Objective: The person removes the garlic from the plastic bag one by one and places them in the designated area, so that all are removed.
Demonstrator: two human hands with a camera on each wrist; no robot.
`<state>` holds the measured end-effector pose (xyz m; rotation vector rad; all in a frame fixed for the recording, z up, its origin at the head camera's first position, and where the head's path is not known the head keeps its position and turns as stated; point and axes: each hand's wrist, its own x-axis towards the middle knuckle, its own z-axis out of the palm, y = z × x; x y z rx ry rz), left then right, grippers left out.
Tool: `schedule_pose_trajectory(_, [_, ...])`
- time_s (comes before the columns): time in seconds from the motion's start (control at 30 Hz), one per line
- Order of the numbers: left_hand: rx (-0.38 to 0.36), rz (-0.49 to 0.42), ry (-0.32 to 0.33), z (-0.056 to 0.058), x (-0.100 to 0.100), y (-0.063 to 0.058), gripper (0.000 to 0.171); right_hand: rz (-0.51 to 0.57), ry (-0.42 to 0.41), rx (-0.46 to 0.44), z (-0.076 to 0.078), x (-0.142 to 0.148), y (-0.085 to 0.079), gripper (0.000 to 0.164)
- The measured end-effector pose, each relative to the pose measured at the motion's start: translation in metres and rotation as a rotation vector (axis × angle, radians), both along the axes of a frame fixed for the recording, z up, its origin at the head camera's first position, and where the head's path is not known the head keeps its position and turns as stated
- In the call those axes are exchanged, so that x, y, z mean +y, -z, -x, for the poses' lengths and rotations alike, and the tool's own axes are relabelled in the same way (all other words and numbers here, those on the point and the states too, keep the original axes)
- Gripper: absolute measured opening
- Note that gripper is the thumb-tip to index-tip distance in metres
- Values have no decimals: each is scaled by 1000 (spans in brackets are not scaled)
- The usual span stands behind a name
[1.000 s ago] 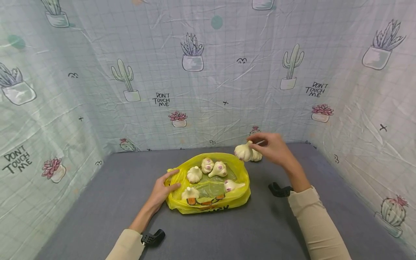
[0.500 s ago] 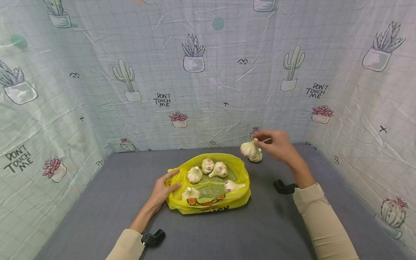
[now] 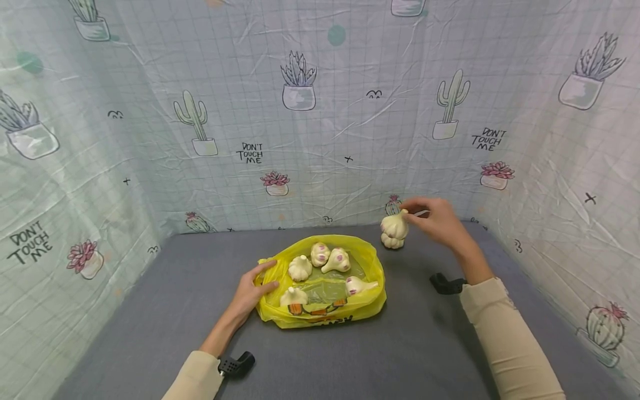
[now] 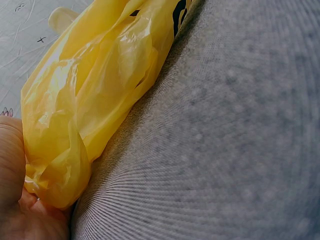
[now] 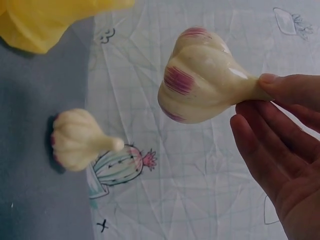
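Note:
My right hand (image 3: 436, 221) pinches a garlic bulb (image 3: 394, 226) by its stem, between thumb and fingers. In the right wrist view this bulb (image 5: 197, 80) is cream with purple streaks, its stem pointing towards the hand. A second garlic bulb (image 5: 75, 140) stands on the table with its stem up; in the head view the held one partly covers it. A yellow plastic bag (image 3: 330, 322) lies open in the middle, with several garlic bulbs inside. My left hand (image 3: 248, 290) holds the bag's left end, thumb and fingers at its rim.
The grey table (image 3: 180, 322) is bounded at the back and sides by a pale curtain (image 3: 225, 72) printed with potted cacti. A black wrist device (image 3: 237, 365) sits on the left wrist, and another black wrist device (image 3: 446, 284) on the right.
My right hand has moved to the right with the garlic bulb, from beside the bag's right rim to over the bulb on the table. The left hand and bag stay put.

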<state>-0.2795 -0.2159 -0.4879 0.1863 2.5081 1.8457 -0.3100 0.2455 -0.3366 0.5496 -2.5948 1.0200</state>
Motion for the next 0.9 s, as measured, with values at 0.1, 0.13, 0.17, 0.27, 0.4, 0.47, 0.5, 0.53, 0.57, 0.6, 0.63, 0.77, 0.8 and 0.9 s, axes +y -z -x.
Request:
schedule_pose_trajectory(0.1, [1,6,-2,0,0,0,60,-3,10,-2,2,3,0,27])
schedule_pose_trajectory(0.13, [1,7,-2,0,0,-1,60,-6,14,-3,2,4,0,28])
schedule_pose_trajectory(0.17, [1,6,-2,0,0,-1,60,-7,18,-4,2,5,0,29])
schedule_pose_trajectory(0.27, [-3,2,2,0,0,-1,60,-12,31,-11,3,8,1,30])
schedule_pose_trajectory(0.4, [-1,0,3,-1,0,-1,60,-9,44,-20,5,13,2,30])
schedule_pose_trajectory(0.47, [2,3,4,-1,0,-1,61,-7,47,-19,6,15,3,30])
schedule_pose_trajectory(0.5, [1,4,4,-1,0,-1,61,-7,50,-17,7,16,4,29])
schedule_pose_trajectory(0.53, [0,3,4,-1,0,-1,61,-9,52,-14,8,17,5,29])
schedule_pose_trajectory(0.57, [-2,0,5,-1,0,-1,61,-10,54,-14,9,18,6,29])
schedule_pose_trajectory(0.6, [-3,0,4,-2,0,-1,61,-13,57,-16,10,19,7,29])
schedule_pose_trajectory(0.63, [-6,-2,3,-2,0,0,61,-15,60,-17,11,20,8,29])
schedule_pose_trajectory(0.77, [-11,-14,3,-2,0,0,61,-21,74,-23,13,26,10,29])
schedule_pose_trajectory(0.8, [-11,-15,3,-2,0,0,61,-24,78,-20,13,27,11,29])
schedule_pose_trajectory(0.9, [-11,-19,3,-2,1,0,61,-24,86,-7,14,30,11,28])
